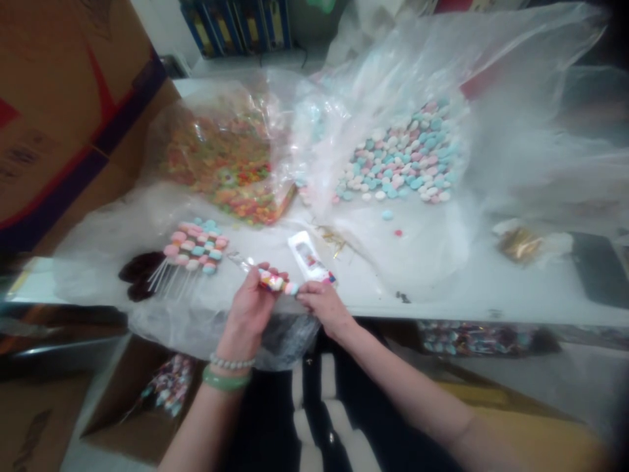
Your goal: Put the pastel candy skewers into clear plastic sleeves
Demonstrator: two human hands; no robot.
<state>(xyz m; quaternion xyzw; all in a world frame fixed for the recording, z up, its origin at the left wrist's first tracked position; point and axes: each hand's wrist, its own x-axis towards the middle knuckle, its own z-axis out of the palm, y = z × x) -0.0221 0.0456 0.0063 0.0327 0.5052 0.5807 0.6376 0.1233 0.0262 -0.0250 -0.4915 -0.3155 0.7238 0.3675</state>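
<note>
My left hand [255, 298] is closed around a skewer of pink, white and blue candies [272, 280] in a clear wrapper, its loose end sticking out to the upper left. At the skewer's right end, my right hand [322, 303] is closed, its fingertips by the last blue candy. Just above the right hand lies a printed white packet [307, 255]. Left of my hands, several candy skewers [196, 246] rest side by side, their white sticks pointing down-left beside a dark furry item [142, 275].
Behind are a clear bag of orange and green candies [246, 177] and pastel candies [403, 157] on plastic. Gold ties [521, 244] lie at the right, thin gold pieces [337, 241] nearer. A large carton [63, 118] stands left; an open box [132, 400] sits below the table.
</note>
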